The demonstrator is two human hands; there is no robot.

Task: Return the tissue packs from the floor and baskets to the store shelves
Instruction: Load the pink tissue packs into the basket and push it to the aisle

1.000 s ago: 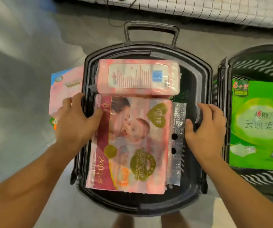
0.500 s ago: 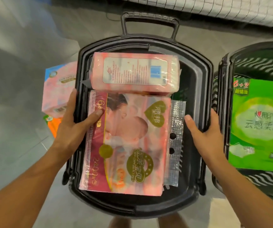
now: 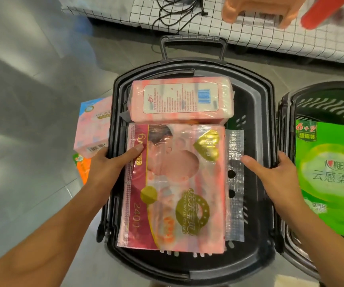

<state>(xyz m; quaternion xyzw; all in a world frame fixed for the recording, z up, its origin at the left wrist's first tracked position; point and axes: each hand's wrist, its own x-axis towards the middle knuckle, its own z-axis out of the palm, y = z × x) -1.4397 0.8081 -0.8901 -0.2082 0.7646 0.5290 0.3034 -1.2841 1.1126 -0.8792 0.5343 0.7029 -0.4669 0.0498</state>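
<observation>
A black basket stands on the floor below me. It holds a large pink tissue pack with a baby picture and, behind it, a smaller pink pack lying label up. My left hand grips the basket's left rim, thumb resting on the large pack. On the opposite rim my right hand has its fingers outside and its thumb inside, near the pack's clear flap. A pink pack and an orange pack lie on the floor left of the basket.
A second black basket touches the first on the right and holds a green tissue pack. Beyond the baskets lies a checkered cloth with black cables and an orange stool. Grey floor stretches to the left.
Both hands slid from the top of the rims to a grip around the basket's sides. The basket now looks larger in the view, and more of the checkered cloth shows.
</observation>
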